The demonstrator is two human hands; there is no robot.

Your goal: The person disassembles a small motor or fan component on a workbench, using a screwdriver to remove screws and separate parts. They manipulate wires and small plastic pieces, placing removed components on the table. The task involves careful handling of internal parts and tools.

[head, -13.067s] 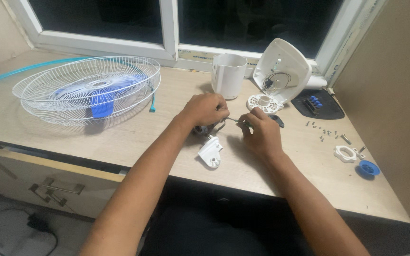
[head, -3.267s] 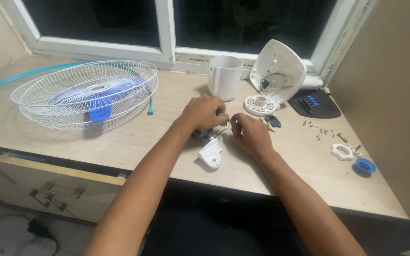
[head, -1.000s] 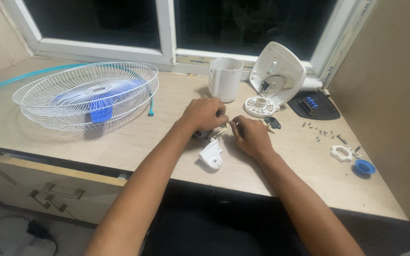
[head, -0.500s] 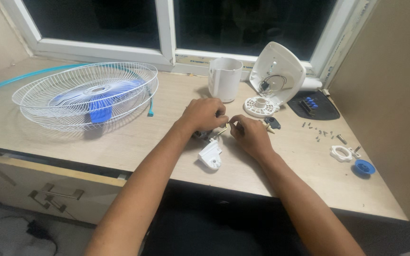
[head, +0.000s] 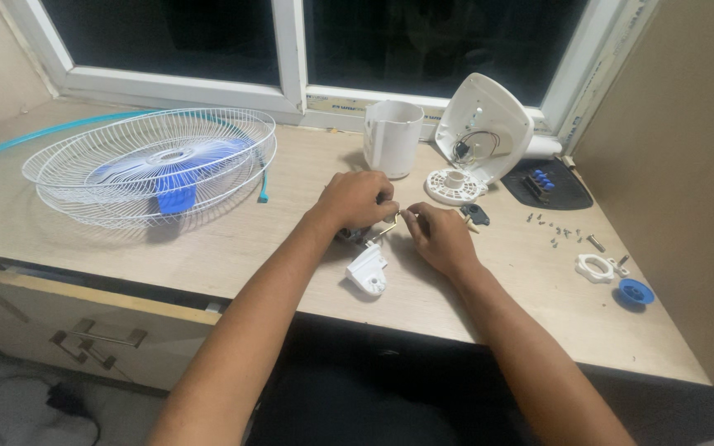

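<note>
- Pale wood-grain worktop [head: 233, 256] fills the head view, running under a dark window, with both bare forearms reaching in from the near edge to meet near its middle.
- Left hand [head: 355, 201] is curled shut around a small dark part that barely shows under the palm; what that part is cannot be told.
- Right hand [head: 440, 238] pinches its thumb and forefinger together on a thin brass-coloured metal piece [head: 386, 228] that bridges the gap to the left hand's fingertips.
- Compared with half a second and a second ago, the hands sit in almost the same spot and posture; only tiny finger shifts show, so the fine fitting work at that joint looks ongoing, not finished.
- Just near of the hands lies a small white plastic bracket [head: 368, 271], untouched on the wood.
- Far of the hands stand a white cylindrical housing [head: 392, 137] and, to its right, a white motor cover [head: 484, 124] tilted up with wires showing, resting by a round white slotted disc [head: 454, 185].
- Right of those lie a black switch panel with blue buttons [head: 549, 183], loose screws [head: 557, 231], a white ring nut [head: 595, 268] and a blue cap [head: 636, 292].
- Far left rests a white wire fan guard [head: 152, 162] with blue blades [head: 177, 195] inside it, well apart from the hands.
</note>
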